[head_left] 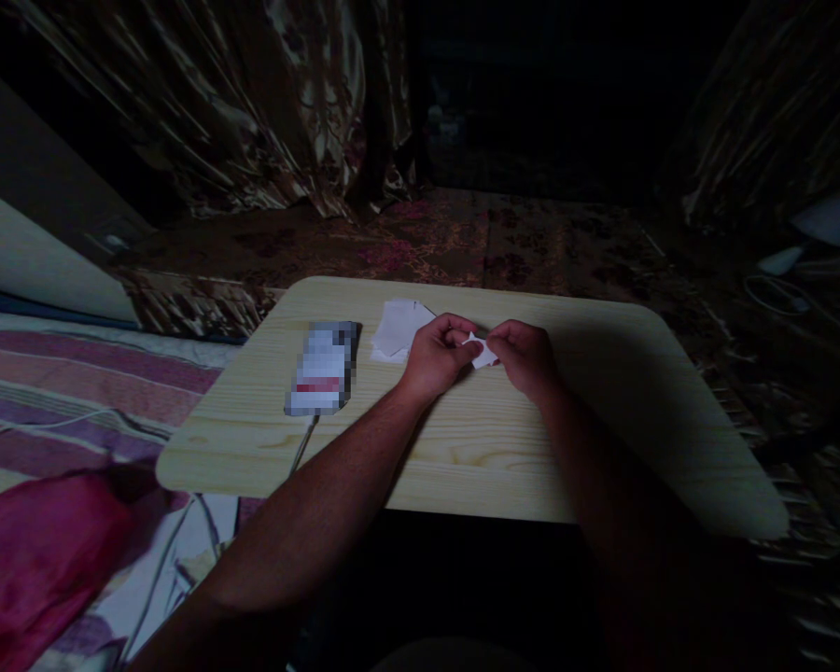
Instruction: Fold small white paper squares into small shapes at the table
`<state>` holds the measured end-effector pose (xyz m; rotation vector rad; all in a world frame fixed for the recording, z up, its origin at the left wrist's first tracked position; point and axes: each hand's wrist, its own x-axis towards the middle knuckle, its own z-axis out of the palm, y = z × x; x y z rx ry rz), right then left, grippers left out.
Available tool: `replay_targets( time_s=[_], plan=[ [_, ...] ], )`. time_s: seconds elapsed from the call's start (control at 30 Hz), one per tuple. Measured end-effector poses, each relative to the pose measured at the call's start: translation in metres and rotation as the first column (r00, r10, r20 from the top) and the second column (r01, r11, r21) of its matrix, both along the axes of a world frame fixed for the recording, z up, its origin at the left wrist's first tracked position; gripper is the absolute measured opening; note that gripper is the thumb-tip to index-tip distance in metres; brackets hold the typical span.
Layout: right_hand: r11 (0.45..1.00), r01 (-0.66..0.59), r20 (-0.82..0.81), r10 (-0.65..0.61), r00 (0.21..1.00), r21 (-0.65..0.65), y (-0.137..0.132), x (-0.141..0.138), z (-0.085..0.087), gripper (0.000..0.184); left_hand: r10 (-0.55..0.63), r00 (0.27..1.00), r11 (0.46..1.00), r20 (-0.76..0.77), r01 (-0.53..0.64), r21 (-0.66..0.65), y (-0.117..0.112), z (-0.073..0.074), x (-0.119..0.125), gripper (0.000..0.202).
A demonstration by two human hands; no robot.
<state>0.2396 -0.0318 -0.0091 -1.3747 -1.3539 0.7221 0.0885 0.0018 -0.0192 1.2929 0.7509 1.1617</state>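
Note:
Between my two hands is a small piece of white paper (482, 352), held a little above the wooden table (462, 457). My left hand (438, 355) pinches its left side, thumb on top. On the other side my right hand (527, 355) grips the upper right edge with thumb and fingers; some fingertips are hidden behind the paper. Just left of my left hand, a few white paper sheets (399, 327) lie overlapping on the table.
A phone (320, 369), its screen blurred out, lies on the table's left with a white cable (304, 443) running off the near edge. A striped bed (77, 383) with a pink cloth (42, 560) is at left. Patterned curtains (308, 103) hang behind.

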Motion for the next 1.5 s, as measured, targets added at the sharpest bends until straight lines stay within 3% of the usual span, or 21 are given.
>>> replay_targets(
  time_s=[0.27,0.5,1.5],
  plan=[
    [1.0,-0.017,-0.001,0.017,1.0,-0.014,-0.0015,0.0004,0.001,0.011,-0.009,1.0,1.0,0.001,0.009,-0.004,0.0009,-0.0005,-0.0005,0.029],
    [0.999,0.02,0.127,-0.026,0.992,0.047,-0.0014,0.0005,-0.0011,0.015,-0.022,1.0,0.999,-0.021,0.022,0.031,0.0003,-0.0007,0.0003,0.031],
    [0.999,0.012,0.141,-0.019,0.99,0.05,-0.0018,-0.0013,-0.0012,0.013,-0.062,0.997,0.997,-0.047,0.064,0.052,0.0006,-0.0033,0.0006,0.032]
  ],
)
